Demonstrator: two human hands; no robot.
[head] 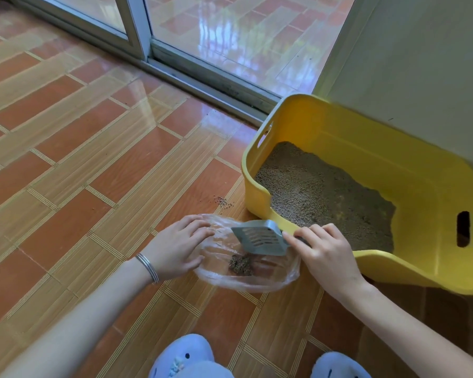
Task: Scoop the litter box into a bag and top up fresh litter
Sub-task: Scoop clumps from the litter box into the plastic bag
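The left hand (179, 248) rested on the mouth edge of the bag (224, 276), fingers spread and nearly straight, pinning the thin, clear, crinkled film to the glossy tile floor (93, 173). A dark, grainy clump (241, 264) already lay inside the bag. Loose granules (221, 200) lay on the floor just beyond it. The grey, slotted, rigid plastic scoop (260, 238) tilted blade-down over the opening. The right hand (322, 252) gripped its handle. Recommended: keep the mouth wide, hold the blade low, tip slowly to prevent scatter. The yellow, smooth-walled litter box (421, 173) stood at right, holding coarse grey-brown litter (325, 195).
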